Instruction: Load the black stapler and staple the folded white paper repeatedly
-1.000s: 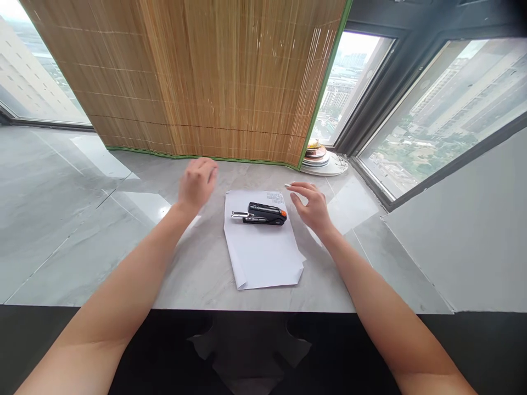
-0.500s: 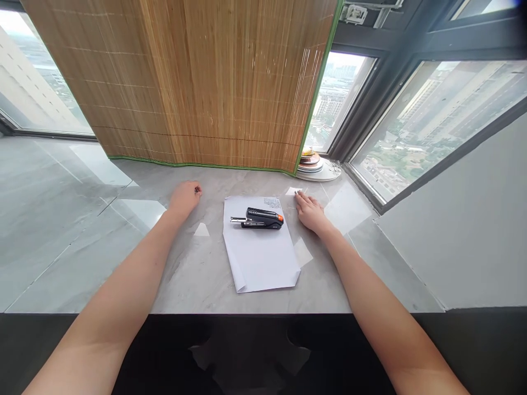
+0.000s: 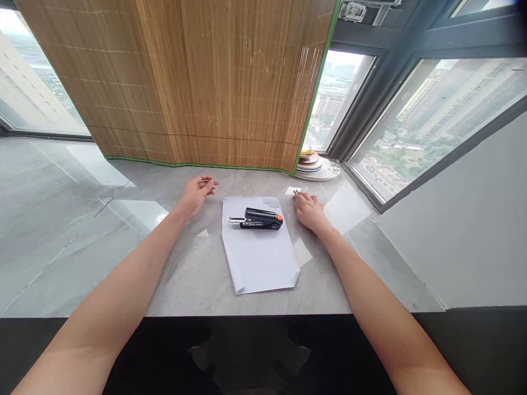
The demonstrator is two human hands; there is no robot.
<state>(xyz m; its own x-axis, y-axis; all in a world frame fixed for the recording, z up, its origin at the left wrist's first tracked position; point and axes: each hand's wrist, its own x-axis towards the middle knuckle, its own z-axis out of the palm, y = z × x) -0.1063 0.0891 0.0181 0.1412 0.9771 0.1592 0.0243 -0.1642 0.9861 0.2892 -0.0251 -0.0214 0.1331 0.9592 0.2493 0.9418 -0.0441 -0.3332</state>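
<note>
A black stapler [image 3: 259, 218] with an orange end lies on a white sheet of paper [image 3: 261, 258] on the grey stone counter [image 3: 193, 274]. My left hand [image 3: 195, 193] hovers left of the paper, palm turned up a little, with a thin small strip [image 3: 205, 180] pinched at its fingertips. On the counter right of the stapler rests my right hand [image 3: 309, 211], fingers curled. Its fingertips touch a tiny dark piece [image 3: 295, 192] next to a small white scrap [image 3: 291, 190]; whether it grips the piece is unclear.
A bamboo blind [image 3: 214, 82] with a green border hangs down to the counter behind the paper. A stack of plates [image 3: 315, 163] sits at the back right by the window frame. The counter's front edge runs just below the paper.
Both hands came down to the counter from hovering. The left hand then lifted and turned with a thin strip at its fingers. The right hand stays by the white scrap. The stapler has not moved.
</note>
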